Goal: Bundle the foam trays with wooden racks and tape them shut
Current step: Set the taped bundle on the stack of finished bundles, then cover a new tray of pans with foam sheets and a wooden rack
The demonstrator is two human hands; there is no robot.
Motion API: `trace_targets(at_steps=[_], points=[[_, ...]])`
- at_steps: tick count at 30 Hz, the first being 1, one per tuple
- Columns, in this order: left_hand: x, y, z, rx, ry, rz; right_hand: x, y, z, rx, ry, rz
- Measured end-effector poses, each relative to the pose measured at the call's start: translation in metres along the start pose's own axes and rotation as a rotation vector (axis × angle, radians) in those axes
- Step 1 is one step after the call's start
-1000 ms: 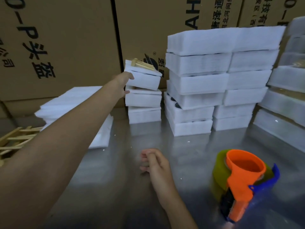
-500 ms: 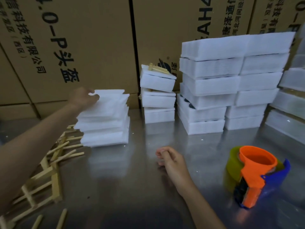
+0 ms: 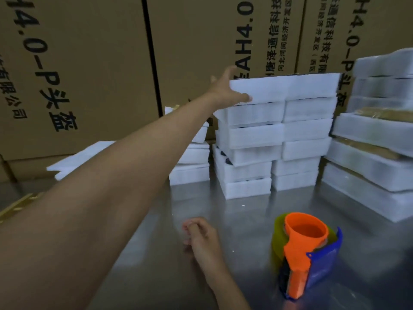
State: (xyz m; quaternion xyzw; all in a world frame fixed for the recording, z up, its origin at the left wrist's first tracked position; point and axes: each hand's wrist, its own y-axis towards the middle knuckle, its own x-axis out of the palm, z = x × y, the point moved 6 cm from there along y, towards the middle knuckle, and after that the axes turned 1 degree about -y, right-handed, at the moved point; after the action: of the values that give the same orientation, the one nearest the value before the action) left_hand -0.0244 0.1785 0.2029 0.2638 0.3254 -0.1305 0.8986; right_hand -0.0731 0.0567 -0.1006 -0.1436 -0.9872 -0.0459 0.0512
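A tall double stack of white foam trays stands at the back of the steel table. My left hand reaches far out and grips the left end of the top foam tray, thumb on its front face and fingers over the top. My right hand rests on the table near me, fingers loosely curled and holding nothing. An orange and blue tape dispenser stands just right of it. Wooden racks lie at the left edge, mostly hidden by my left arm.
Loose foam sheets lie at the back left. A short stack of foam bundles stands behind my arm. More foam trays with wood between them are stacked on the right. Large cardboard boxes form a wall behind everything.
My left hand has left the pile of loose foam sheets on the left and swung right to the top tray of the tall stack. My right hand stays where it was.
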Motion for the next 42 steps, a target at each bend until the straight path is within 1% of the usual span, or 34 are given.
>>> trace_targets(at_steps=[2,7,10,12,15,18,21,25,29,30,32,34,35,36,38,40,41,42], points=[[0.011,0.012,0.004,-0.023,-0.051,-0.032,-0.001,0.002,0.001,0.033,0.045,-0.006],[0.008,0.016,0.006,0.015,-0.138,0.098,-0.003,0.005,0.002,0.051,0.071,-0.015],[-0.006,0.003,0.005,0.045,-0.202,0.177,-0.004,0.006,0.003,0.068,0.085,-0.012],[-0.021,-0.014,0.007,0.071,-0.204,0.225,-0.006,0.007,0.003,0.072,0.099,-0.007],[-0.046,-0.053,0.007,0.128,-0.244,0.233,-0.009,0.006,0.004,0.085,0.147,-0.001],[-0.069,-0.106,-0.004,0.160,-0.293,0.235,-0.012,0.003,-0.001,0.111,0.276,0.027],[-0.085,-0.160,-0.022,0.128,-0.233,0.290,-0.014,-0.002,-0.007,0.122,0.362,0.052],[-0.092,-0.240,-0.059,0.057,-0.160,0.347,-0.015,-0.009,-0.010,0.121,0.397,0.053],[-0.072,-0.319,-0.108,-0.069,-0.016,0.305,-0.020,-0.025,-0.006,0.102,0.549,0.058],[-0.061,-0.336,-0.121,-0.110,-0.005,0.272,-0.023,-0.028,-0.005,0.098,0.592,0.044],[-0.035,-0.367,-0.144,-0.185,-0.058,0.196,-0.024,-0.033,-0.003,0.128,0.615,-0.041],[-0.012,-0.390,-0.163,-0.221,-0.092,0.143,-0.019,-0.041,-0.004,0.168,0.524,-0.111],[-0.004,-0.399,-0.169,-0.224,-0.084,0.122,-0.016,-0.044,-0.003,0.168,0.440,-0.123],[0.001,-0.403,-0.175,-0.229,-0.074,0.097,-0.015,-0.046,-0.003,0.155,0.353,-0.116],[0.000,-0.404,-0.179,-0.235,-0.049,0.005,-0.018,-0.045,-0.001,0.092,0.224,-0.047],[-0.013,-0.391,-0.179,-0.268,-0.072,-0.065,-0.021,-0.044,-0.001,0.057,0.212,-0.040],[-0.026,-0.379,-0.182,-0.284,-0.059,-0.035,-0.021,-0.045,-0.001,0.051,0.217,-0.050],[-0.043,-0.363,-0.185,-0.275,-0.009,0.035,-0.021,-0.046,-0.002,0.045,0.218,-0.051]])
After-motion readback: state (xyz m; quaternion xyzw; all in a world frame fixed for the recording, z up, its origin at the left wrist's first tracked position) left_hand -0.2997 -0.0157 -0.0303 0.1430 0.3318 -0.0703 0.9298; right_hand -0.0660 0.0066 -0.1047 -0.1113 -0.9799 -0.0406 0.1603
